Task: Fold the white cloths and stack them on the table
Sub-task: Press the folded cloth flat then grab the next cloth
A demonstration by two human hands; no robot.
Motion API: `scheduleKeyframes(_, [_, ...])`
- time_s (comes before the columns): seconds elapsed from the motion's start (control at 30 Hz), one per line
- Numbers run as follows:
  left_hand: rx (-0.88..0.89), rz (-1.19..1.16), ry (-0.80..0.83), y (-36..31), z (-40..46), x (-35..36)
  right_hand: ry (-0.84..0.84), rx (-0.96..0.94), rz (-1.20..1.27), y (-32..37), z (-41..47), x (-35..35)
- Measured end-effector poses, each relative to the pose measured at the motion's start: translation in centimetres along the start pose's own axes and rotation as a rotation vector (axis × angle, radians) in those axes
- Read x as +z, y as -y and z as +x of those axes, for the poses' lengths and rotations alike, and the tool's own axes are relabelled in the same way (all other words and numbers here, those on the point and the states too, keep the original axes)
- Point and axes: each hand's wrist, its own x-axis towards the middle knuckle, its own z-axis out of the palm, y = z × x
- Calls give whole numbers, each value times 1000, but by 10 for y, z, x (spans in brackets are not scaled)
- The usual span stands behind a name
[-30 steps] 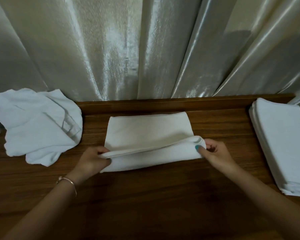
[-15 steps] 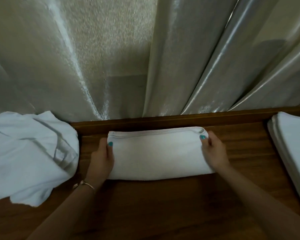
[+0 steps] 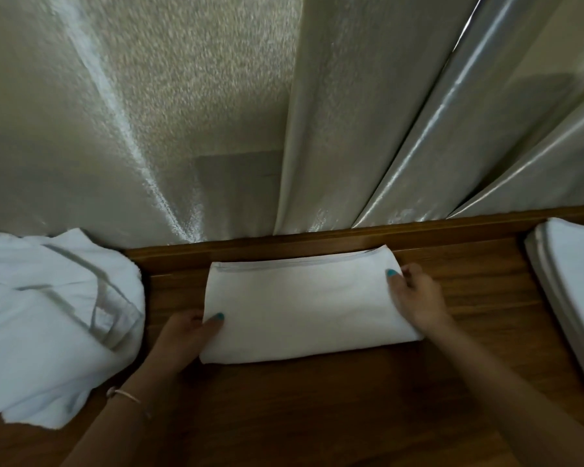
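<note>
- Wooden table [image 3: 317, 409], backed by a pale shiny curtain [image 3: 216, 112]. Working room is the bare strip in the middle, between two lots of cloth.
- Heap of unfolded white cloths [image 3: 48, 315] on the left, rumpled, spilling over the table's left side. Stack of folded cloths [image 3: 573, 298] at the right edge, only partly in frame.
- Folded cloth [image 3: 304, 308] lies flat mid-table, a long rectangle, far hem close to the table's raised back lip. It sits well apart from the stack and just beside the heap.
- My read of the step: halve it once more across its length. To do that well, I would bring one short end over onto the other, match the hems before letting go, then smooth from the crease outward so no air ridge stays.
- Risk, as I judge it: the layers slip if only the top ply is taken, so the grip should catch the full thickness.
- Left hand [image 3: 186, 335] at the near left end, thumb on top, fingers tucked under the edge, so it pinches the cloth.
- Right hand [image 3: 415, 298] at the far right end, thumb on top near the corner, fingers curled around the edge, gripping it.
- Both forearms reach in from below; a thin bracelet [image 3: 125, 394] sits on the left wrist.
</note>
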Motion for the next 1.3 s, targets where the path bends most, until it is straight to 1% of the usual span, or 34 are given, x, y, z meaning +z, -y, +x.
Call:
scheduleKeyframes(0.13, [119,201,-79,7,-5,5,-52,-27,-76,1,1,6])
scheduleKeyframes(0.2, [178,244,-121,7,-9,8,-111,-61,-157,2,-2,11])
scheduleKeyframes(0.27, [199,286,-158,9,-15,12,-178,-97,-289,2,-8,15])
scheduleKeyframes(0.3, [216,385,-223,9,-20,13,-205,-104,-366,4,-11,17])
scheduleKeyframes(0.37, [289,620,-442,10,-31,15,-257,-111,-547,8,-18,19])
scheduleKeyframes(0.4, [315,684,-545,10,-35,17,-308,-121,-628,9,-20,20])
scheduleKeyframes(0.47, [380,715,-702,-1,-38,28,-433,-193,-718,15,-24,24])
scheduleKeyframes(0.5, [460,705,-739,-9,-36,37,-477,-287,-710,22,-27,29])
scheduleKeyframes(0.53, [576,686,-729,-17,-31,50,-479,-411,-669,31,-31,37])
scheduleKeyframes(0.57, [696,663,-675,-27,-24,65,-424,-533,-603,40,-35,47])
scheduleKeyframes(0.6, [787,664,-600,-36,-17,82,-317,-614,-531,49,-38,59])
scheduleKeyframes(0.63, [827,694,-508,-44,-11,97,-185,-642,-476,55,-40,71])
scheduleKeyframes(0.67, [810,738,-419,-49,-7,110,-55,-634,-448,57,-41,80])
scheduleKeyframes(0.73, [642,809,-266,-48,2,121,116,-596,-488,49,-37,88])
scheduleKeyframes(0.77, [583,846,-242,-40,7,119,164,-588,-528,43,-32,85])
scheduleKeyframes(0.83, [559,907,-294,-20,11,107,207,-582,-596,30,-26,74])
scheduleKeyframes(0.9, [516,890,-343,-6,10,92,188,-520,-635,22,-22,63])
scheduleKeyframes(1.03, [431,846,-481,7,3,81,1,-272,-643,7,-25,56])
scheduleKeyframes(1.07, [417,838,-492,8,1,81,-51,-230,-623,5,-27,58])
scheduleKeyframes(1.13, [396,831,-461,8,1,81,-117,-148,-551,5,-29,61])
scheduleKeyframes(1.3, [434,833,-446,0,13,77,-134,-101,-510,7,-27,62])
